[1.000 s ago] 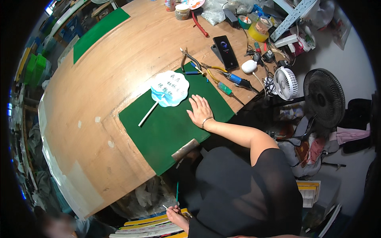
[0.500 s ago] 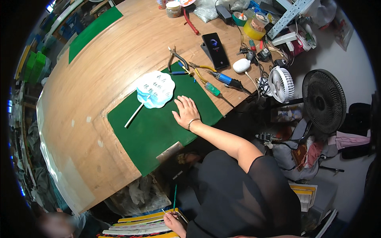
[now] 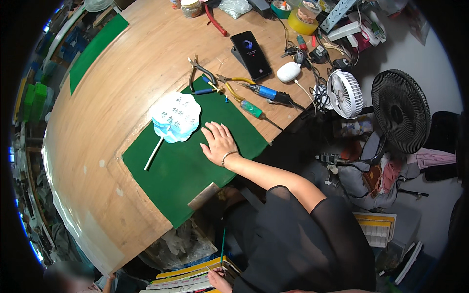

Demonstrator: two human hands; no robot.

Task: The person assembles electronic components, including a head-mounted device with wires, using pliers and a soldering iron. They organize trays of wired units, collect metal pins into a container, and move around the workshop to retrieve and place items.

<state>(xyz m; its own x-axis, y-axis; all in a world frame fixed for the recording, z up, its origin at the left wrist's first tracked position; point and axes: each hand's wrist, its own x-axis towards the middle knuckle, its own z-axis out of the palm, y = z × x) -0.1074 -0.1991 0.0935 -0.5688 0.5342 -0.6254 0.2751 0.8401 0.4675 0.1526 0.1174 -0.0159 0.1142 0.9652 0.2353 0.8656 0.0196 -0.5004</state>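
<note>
On the green mat [image 3: 181, 171] atop the wooden counter [image 3: 122, 88]: a scalloped paper fan [image 3: 174, 118], white fading to light blue, dark writing on its face, thin white stick handle angled down-left. The right hand [image 3: 218, 142] lies flat on the mat, fingers spread, grasping nothing, just beside the fan's right edge. The left hand [image 3: 218, 279], low by stacked sheets [image 3: 188, 278], pinches a thin green rod [image 3: 223, 246].

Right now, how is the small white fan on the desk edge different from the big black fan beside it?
The small white fan is much smaller than the black fan. The white one sits at the wooden table's edge among cables; the black one stands off the table, lower down beside it. The white fan's grille is pale, the black fan's dark. Both have round wire grilles.
</note>
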